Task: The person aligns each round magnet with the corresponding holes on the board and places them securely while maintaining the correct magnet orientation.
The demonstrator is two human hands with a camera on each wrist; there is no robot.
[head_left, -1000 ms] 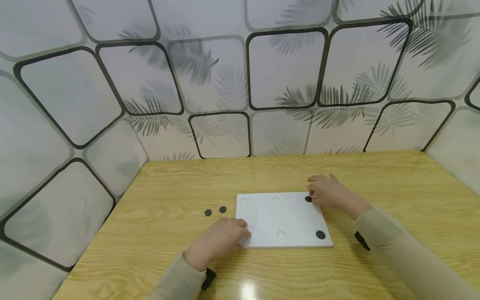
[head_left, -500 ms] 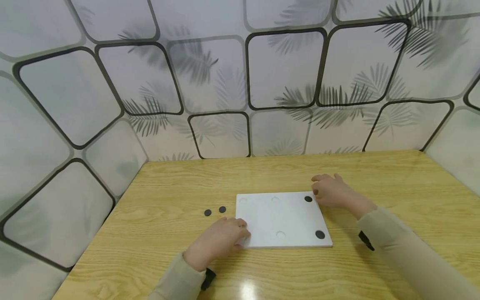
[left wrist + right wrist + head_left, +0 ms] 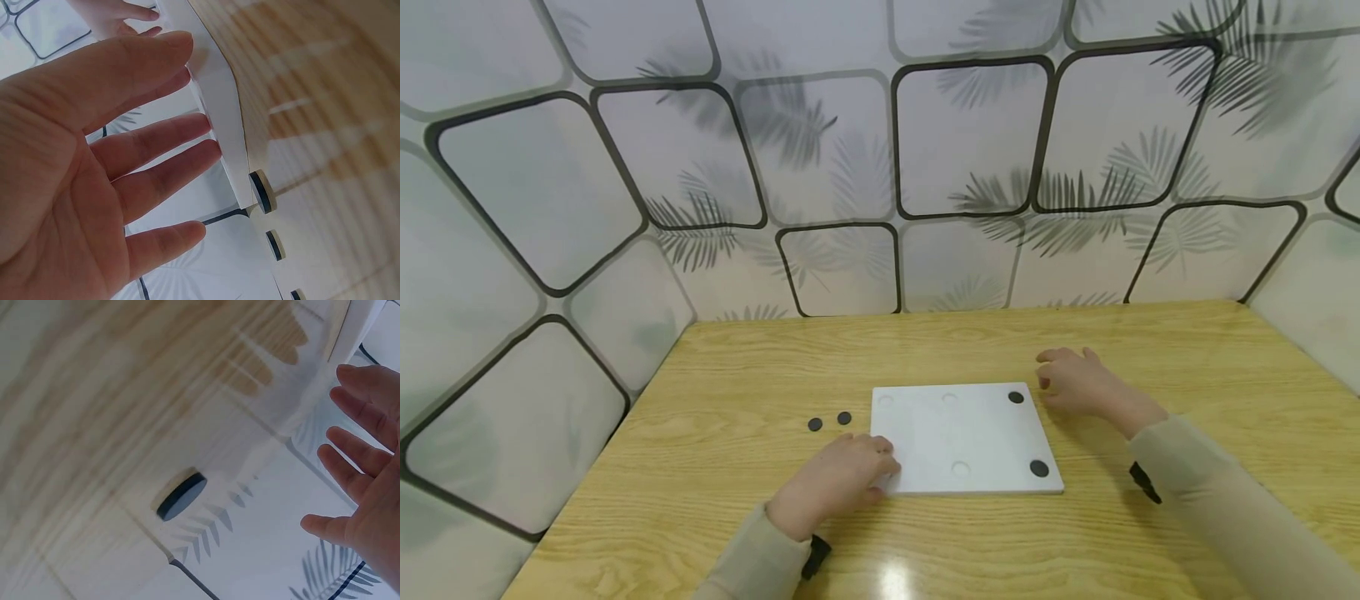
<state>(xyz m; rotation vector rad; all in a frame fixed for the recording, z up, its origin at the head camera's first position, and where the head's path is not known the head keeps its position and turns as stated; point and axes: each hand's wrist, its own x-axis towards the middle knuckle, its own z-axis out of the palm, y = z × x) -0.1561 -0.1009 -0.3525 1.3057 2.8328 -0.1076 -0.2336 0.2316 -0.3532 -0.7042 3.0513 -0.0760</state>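
Note:
A white board (image 3: 936, 433) with shallow round recesses lies flat on the wooden table. My left hand (image 3: 838, 477) rests at its front left corner, fingertips against the board's edge (image 3: 219, 106) in the left wrist view. One black disc (image 3: 1016, 397) sits at the board's far right corner, another black disc (image 3: 1039, 468) at the near right one. Just beyond the right edge, my right hand (image 3: 1075, 383) is held over the table with loosely spread fingers and nothing in them. My left palm hides part of the board's near left corner.
Left of the board, two loose black discs (image 3: 830, 422) lie on the wooden table (image 3: 737, 375). Another black disc (image 3: 181, 496) lies on the wood in the right wrist view. A patterned wall covering (image 3: 842, 267) rises behind the table and along its sides.
My right hand has drawn back to the right, off the far right disc, which now shows whole in the board's corner. The left hand has stayed at the board's near left corner.

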